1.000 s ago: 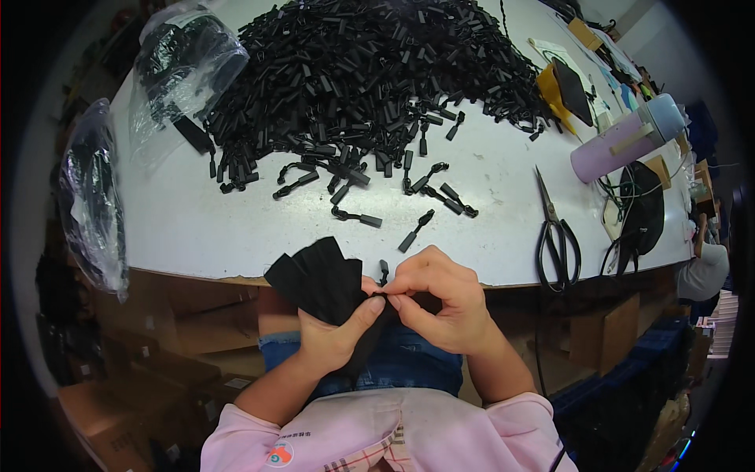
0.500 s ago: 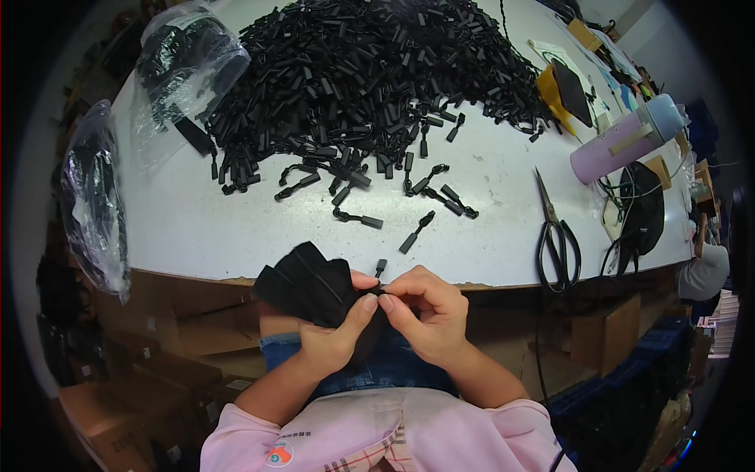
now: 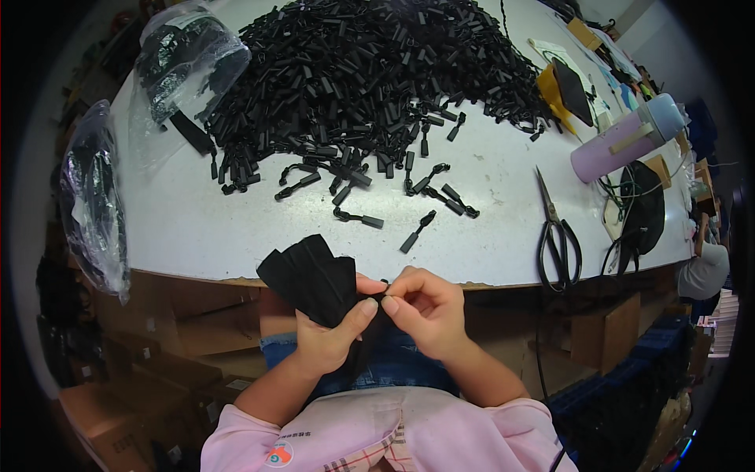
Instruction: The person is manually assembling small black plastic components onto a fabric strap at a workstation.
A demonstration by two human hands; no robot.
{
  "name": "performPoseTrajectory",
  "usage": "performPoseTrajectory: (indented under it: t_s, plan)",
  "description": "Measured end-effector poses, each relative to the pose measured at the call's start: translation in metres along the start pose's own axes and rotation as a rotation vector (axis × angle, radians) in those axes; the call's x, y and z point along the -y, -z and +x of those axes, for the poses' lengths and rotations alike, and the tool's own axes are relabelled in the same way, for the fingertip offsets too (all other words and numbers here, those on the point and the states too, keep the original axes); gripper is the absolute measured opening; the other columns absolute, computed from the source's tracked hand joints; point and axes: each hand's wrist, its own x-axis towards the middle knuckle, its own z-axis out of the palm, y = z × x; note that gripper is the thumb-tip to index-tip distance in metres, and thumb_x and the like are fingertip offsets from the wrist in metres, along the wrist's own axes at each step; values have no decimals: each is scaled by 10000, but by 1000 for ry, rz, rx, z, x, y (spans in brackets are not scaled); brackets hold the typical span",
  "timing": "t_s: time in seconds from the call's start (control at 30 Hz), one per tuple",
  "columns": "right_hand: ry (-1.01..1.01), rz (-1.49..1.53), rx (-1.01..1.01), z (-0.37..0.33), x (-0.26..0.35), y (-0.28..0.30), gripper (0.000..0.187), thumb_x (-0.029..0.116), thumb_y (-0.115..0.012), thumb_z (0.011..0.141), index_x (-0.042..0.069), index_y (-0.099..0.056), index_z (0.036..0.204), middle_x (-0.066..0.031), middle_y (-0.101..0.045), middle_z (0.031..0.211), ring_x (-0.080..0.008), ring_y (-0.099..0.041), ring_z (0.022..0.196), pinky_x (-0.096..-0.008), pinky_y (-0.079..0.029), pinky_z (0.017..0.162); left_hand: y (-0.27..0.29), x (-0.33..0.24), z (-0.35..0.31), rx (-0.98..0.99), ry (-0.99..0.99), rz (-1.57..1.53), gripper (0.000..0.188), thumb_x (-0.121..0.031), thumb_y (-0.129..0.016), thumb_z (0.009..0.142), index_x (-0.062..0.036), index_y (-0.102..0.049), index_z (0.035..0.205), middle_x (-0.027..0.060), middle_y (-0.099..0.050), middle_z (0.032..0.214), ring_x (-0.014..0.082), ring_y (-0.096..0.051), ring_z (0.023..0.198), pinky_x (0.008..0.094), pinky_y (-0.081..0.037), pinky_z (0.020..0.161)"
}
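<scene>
My left hand is closed round a bunch of folded black fabric, which fans out above it and hangs down between my wrists. My right hand pinches with thumb and forefinger right beside my left fingertips, at the fabric's edge. A small black zipper pull shows just past the fingertips, most of it hidden by them. On the table in front lie loose black zipper pulls, the nearest single one tilted, another farther left.
A large heap of black zipper pulls covers the far part of the white table. Clear plastic bags with black contents lie left. Right are black-handled scissors, a lilac bottle, a yellow stand with a phone and a black pouch.
The zipper pull that stuck up above my fingers is now mostly hidden in them. The fabric bunch has shifted slightly up and turned in my left hand.
</scene>
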Motion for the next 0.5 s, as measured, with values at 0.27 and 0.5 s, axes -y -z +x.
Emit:
performPoseTrajectory:
  t_s: [0.27, 0.5]
  plan:
    - [374, -566, -62, -4, -7, 2, 49, 4, -558, 723, -4, -528, 761, -29, -473, 660, -43, -375, 501, -175, -291, 442, -8, -1, -3, -53, -60, 100, 166, -4, -521, 769, -6, -527, 935, 26, -529, 794, 22, -442, 566, 149, -354, 467]
    - [104, -255, 56, -6, -10, 9, 90, 83, -514, 801, -7, -517, 804, 4, -448, 647, -38, -366, 527, -177, -297, 460, 0, 3, -2, 30, -64, 129, 162, -23, -555, 756, -4, -529, 915, 48, -509, 834, 45, -461, 582, 154, -373, 464]
